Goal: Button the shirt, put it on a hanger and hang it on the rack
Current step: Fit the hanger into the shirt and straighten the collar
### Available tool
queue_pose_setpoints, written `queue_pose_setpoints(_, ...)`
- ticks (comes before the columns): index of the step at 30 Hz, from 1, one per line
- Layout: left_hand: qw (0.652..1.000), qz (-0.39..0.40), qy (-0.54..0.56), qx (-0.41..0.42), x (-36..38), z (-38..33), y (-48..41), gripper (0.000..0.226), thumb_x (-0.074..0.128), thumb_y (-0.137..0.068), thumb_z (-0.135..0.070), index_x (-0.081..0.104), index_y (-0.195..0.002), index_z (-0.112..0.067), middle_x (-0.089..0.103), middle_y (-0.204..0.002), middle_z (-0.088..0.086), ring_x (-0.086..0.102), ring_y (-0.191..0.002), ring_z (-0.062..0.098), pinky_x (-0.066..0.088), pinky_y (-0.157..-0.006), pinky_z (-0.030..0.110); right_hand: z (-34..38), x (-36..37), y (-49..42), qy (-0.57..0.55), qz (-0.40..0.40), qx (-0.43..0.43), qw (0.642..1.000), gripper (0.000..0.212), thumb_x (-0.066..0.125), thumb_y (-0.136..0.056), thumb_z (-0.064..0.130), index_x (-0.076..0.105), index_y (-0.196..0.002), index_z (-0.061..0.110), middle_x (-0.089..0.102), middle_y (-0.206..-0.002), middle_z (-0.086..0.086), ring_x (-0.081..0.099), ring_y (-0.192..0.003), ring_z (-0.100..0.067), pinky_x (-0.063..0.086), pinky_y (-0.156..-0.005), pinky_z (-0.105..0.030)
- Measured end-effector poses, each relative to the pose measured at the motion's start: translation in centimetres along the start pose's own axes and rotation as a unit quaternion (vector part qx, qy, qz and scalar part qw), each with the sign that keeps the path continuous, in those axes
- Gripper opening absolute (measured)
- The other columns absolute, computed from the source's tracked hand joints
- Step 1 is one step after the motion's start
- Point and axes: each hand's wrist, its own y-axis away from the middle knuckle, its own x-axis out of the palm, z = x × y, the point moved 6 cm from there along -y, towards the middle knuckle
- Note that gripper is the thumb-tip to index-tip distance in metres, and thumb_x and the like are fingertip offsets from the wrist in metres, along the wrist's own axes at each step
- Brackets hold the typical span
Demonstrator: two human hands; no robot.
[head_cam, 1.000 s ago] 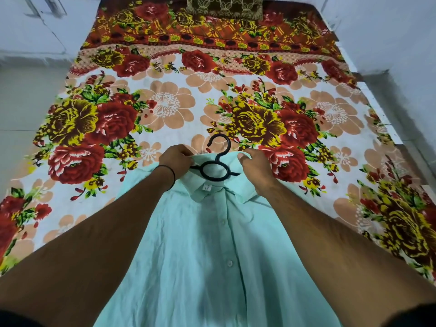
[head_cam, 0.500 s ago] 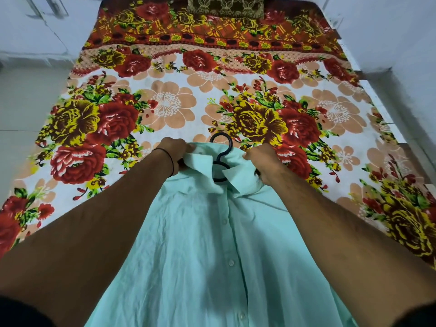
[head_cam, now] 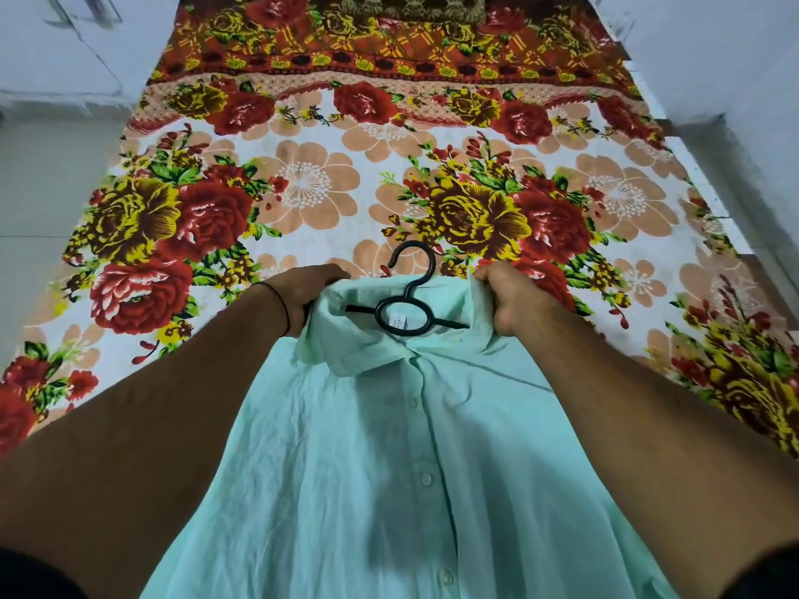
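Observation:
A mint-green shirt (head_cam: 389, 469) lies buttoned, front up, on the bed with its collar pointing away from me. A black plastic hanger (head_cam: 406, 311) sits inside the neck opening; its hook and ring stick out above the collar, and its arms are hidden under the cloth. My left hand (head_cam: 307, 294) grips the left side of the collar and shoulder. My right hand (head_cam: 508, 298) grips the right side of the collar.
The bed carries a floral sheet (head_cam: 311, 183) in red, yellow and peach. A dark patterned pillow (head_cam: 410, 4) lies at the far end. White walls and floor (head_cam: 43, 175) border the bed on both sides.
The collar was bunched over the hanger half a second ago; now it is spread open and the hanger's ring and hook show fully. Both hands moved slightly apart.

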Motion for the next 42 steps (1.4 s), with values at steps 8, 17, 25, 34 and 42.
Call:
queue_pose_setpoints(8,0.972,-0.165,-0.089,0.14,-0.3,-1.2,0.3,0.015,0.061,-0.09,-0.007,0.072,-0.1,-0.007,0.068,-0.11,0.016,0.063,-0.093,0.032,0.055,-0.089,0.045,0.3,-0.1,-0.6,0.132,-0.061,-0.146,0.979,0.024,0.052,-0.085,-0.006,0.069,-0.077,0.007,0.068,-0.092,-0.013,0.06,-0.079,-0.025,0.049,-0.071,-0.035)
queue_pose_setpoints(17,0.886,-0.185,-0.309,0.292,0.8,-2.3,1.5,0.029,0.051,-0.086,-0.036,0.07,-0.078,-0.016,0.071,-0.089,0.007,0.06,-0.088,0.027,0.046,-0.072,0.032,1.5,0.2,0.6,0.355,-0.077,-0.333,0.87,0.032,0.054,-0.077,-0.009,0.072,-0.068,0.015,0.064,-0.066,0.007,0.057,-0.065,-0.007,0.04,-0.069,-0.022)
queue_pose_setpoints(25,0.745,-0.234,-0.506,0.366,2.7,-3.6,2.0,0.024,0.067,-0.082,-0.021,0.066,-0.105,-0.026,0.066,-0.107,0.0,0.051,-0.108,0.029,0.037,-0.087,0.041,2.0,3.1,1.3,0.545,-0.131,-0.403,0.724,0.038,0.068,-0.075,0.063,0.064,-0.095,0.031,0.059,-0.097,0.014,0.042,-0.105,-0.015,0.031,-0.091,-0.043)
queue_pose_setpoints(34,0.79,-0.264,-0.438,0.338,1.1,-3.4,1.9,0.01,0.064,-0.089,-0.026,0.072,-0.092,-0.02,0.071,-0.092,0.01,0.061,-0.093,0.036,0.041,-0.083,0.04,2.4,2.3,1.8,0.522,-0.116,-0.418,0.735,0.017,0.064,-0.094,0.028,0.071,-0.086,0.015,0.069,-0.077,0.006,0.063,-0.091,-0.025,0.027,-0.093,-0.037)
queue_pose_setpoints(42,0.815,-0.243,-0.442,0.284,1.3,-3.3,1.1,0.022,0.059,-0.092,-0.036,0.068,-0.099,-0.017,0.064,-0.105,0.012,0.054,-0.102,0.036,0.048,-0.081,0.042,2.6,2.2,1.4,0.5,-0.079,-0.37,0.779,0.031,0.067,-0.091,0.041,0.063,-0.078,0.013,0.064,-0.08,-0.003,0.059,-0.084,-0.027,0.043,-0.084,-0.038)
